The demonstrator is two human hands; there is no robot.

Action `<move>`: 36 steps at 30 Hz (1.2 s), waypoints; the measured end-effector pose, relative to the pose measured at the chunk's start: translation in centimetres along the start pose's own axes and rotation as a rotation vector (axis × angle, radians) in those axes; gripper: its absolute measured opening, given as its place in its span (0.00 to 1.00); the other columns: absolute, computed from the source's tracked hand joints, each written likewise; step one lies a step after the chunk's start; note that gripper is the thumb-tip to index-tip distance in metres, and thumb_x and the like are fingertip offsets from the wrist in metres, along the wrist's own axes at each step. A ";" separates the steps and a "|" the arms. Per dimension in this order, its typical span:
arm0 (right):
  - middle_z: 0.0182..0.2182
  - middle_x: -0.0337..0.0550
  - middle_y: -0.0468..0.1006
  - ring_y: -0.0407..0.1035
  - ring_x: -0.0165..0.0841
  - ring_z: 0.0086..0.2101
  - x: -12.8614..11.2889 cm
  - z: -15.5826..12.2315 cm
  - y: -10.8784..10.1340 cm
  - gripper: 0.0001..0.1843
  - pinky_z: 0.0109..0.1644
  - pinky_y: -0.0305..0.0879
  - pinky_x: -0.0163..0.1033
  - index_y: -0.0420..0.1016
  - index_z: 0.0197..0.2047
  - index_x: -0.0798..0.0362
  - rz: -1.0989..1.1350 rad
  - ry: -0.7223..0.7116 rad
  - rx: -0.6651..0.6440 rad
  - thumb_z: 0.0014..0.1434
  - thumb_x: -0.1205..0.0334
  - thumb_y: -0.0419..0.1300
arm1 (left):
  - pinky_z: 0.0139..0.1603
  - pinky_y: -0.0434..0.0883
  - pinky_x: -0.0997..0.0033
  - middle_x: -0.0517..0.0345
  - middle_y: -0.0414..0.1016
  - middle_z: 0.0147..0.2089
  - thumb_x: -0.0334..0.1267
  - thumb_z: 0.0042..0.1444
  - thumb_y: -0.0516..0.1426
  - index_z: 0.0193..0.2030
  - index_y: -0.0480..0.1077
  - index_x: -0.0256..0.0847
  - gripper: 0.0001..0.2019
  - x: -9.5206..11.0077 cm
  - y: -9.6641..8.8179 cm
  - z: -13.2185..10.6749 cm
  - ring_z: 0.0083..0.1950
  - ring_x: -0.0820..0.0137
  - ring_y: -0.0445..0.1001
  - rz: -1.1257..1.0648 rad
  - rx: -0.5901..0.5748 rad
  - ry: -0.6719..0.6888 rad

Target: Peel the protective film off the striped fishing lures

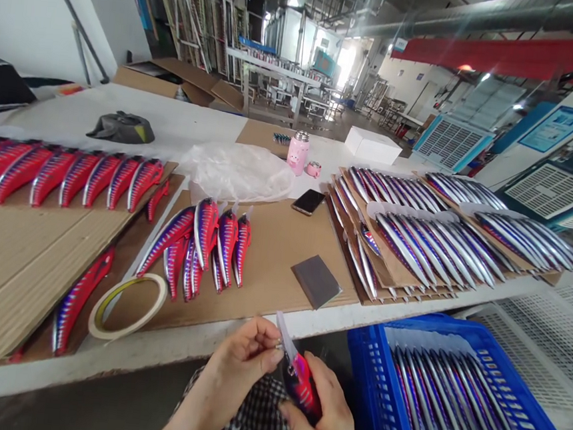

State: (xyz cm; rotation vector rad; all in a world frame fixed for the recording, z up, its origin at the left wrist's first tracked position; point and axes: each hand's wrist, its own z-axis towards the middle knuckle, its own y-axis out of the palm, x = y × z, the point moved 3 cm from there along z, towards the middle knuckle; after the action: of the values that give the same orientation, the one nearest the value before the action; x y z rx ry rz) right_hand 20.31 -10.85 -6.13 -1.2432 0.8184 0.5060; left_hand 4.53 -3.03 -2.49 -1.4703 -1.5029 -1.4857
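Lure (304,385) held in front of the table (189,343); blue basket (370,357) at the table's near right. Right hand (330,406) curled around lure; left hand (244,358) pinching a metal bit (280,345) by the clear lip (285,329). Risk: slack right-hand hold could let lure twist, metal bit slip.

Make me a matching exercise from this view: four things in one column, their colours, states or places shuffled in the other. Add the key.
Things
1. Fish-shaped lure
2. Tape roll
3. Phone
4. Blue basket

Descriptions
A. Lies flat, dark screen up
B. Stands beside the table, with a row of silvery lures inside
C. Gripped in the right hand
D. Pale ring with yellow inside

Pairs: 1-C, 2-D, 3-A, 4-B
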 end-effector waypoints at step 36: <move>0.51 0.43 0.77 0.71 0.44 0.52 2.0 -0.8 0.5 0.30 0.54 0.71 0.45 0.70 0.56 0.49 -0.093 -0.192 0.101 0.48 0.70 0.61 | 0.30 0.60 0.72 0.63 0.61 0.23 0.39 0.52 0.50 0.25 0.60 0.42 0.07 2.5 1.2 -0.6 0.27 0.70 0.61 0.589 -0.044 0.080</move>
State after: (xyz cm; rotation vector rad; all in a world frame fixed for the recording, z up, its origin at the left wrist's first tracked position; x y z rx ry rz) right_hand 20.94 -11.62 -8.05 -1.1150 0.6143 0.4940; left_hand 4.81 -3.07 0.34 -1.6680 -0.8787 -1.1981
